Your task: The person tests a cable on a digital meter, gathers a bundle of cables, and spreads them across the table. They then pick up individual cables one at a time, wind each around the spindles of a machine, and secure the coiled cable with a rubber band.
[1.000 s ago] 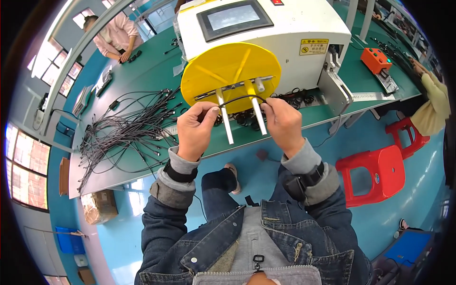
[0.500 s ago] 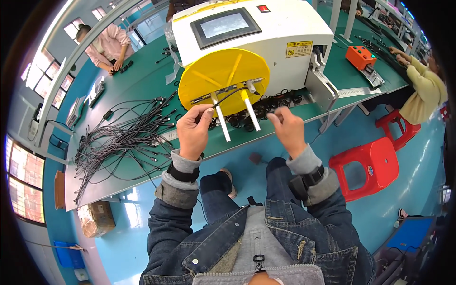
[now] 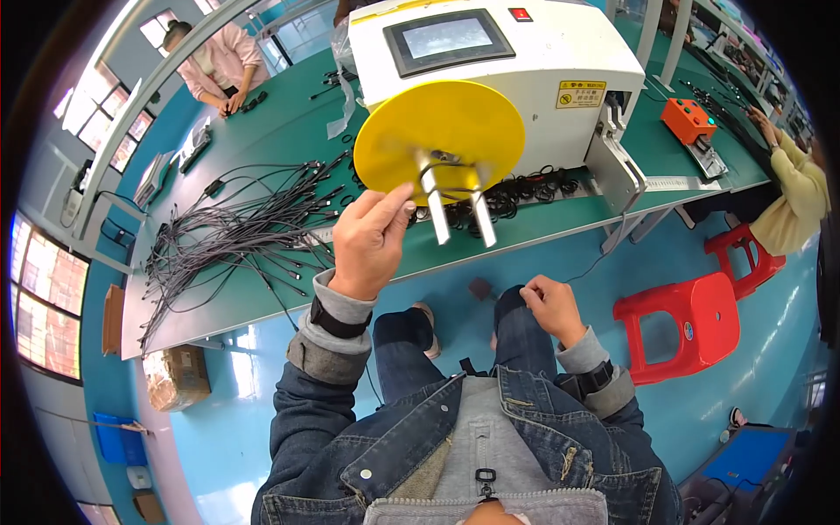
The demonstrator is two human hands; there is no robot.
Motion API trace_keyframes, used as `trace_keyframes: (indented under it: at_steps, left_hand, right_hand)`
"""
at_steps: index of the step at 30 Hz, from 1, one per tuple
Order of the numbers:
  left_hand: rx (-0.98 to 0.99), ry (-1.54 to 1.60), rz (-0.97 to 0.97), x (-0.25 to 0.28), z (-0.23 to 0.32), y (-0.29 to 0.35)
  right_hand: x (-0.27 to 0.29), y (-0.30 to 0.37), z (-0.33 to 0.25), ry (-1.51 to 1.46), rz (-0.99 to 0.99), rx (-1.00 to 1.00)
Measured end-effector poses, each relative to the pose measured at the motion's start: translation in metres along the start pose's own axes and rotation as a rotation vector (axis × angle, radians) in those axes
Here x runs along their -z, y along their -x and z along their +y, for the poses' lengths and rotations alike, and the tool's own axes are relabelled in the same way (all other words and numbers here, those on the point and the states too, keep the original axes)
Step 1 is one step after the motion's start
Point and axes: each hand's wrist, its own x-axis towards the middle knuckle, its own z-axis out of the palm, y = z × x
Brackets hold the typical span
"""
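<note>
Fingers of the raised left hand [image 3: 372, 243] pinch a thin black cable [image 3: 437, 179] at the yellow winding disc [image 3: 442, 140], between its white pegs [image 3: 459, 217]. Right hand [image 3: 551, 306] rests loosely curled above the knee, holding nothing visible.

We wear a blue denim jacket [image 3: 455, 446] with metal buttons over a grey zipped top [image 3: 486, 455]; grey ribbed cuffs show at both wrists beyond the jacket's sleeves; dark bands circle each wrist; blue jeans [image 3: 516, 337] below.

Grey screen [image 3: 450, 38], yellow label [image 3: 581, 94] on white machine [image 3: 560, 52]
</note>
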Motion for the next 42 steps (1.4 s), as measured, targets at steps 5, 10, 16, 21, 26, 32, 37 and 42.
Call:
trace_keyframes:
  at_steps: [5, 10, 16, 21, 26, 32, 37, 42]
  left_hand:
    - [-0.048, -0.134, -0.041, 0.005, 0.002, 0.009]
    - [0.091, -0.069, -0.044, 0.0, 0.012, 0.019]
    - [0.01, -0.014, -0.023, -0.019, 0.006, 0.036]
    - [-0.072, -0.075, -0.049, -0.019, 0.026, 0.021]
    - [-0.261, -0.521, -0.228, -0.022, 0.045, -0.01]
    - [-0.373, -0.576, -0.271, -0.028, 0.059, -0.021]
    - [-0.237, -0.579, -0.284, -0.034, 0.073, -0.021]
    - [-0.188, -0.495, -0.224, -0.041, 0.051, -0.014]
  right_hand:
    - [-0.003, 0.003, 0.0, -0.043, -0.054, -0.04]
    - [-0.005, 0.004, 0.005, -0.09, -0.082, -0.07]
    - [-0.013, 0.003, 0.004, -0.111, -0.094, -0.075]
    - [-0.001, -0.004, -0.015, -0.112, -0.104, -0.031]
    - [0.018, -0.034, -0.077, -0.272, 0.086, 0.161]
    - [0.019, -0.07, -0.105, -0.182, 0.289, 0.464]
    - [0.019, -0.089, -0.101, -0.163, 0.284, 0.436]
    - [0.015, -0.107, -0.096, -0.342, 0.126, 0.505]
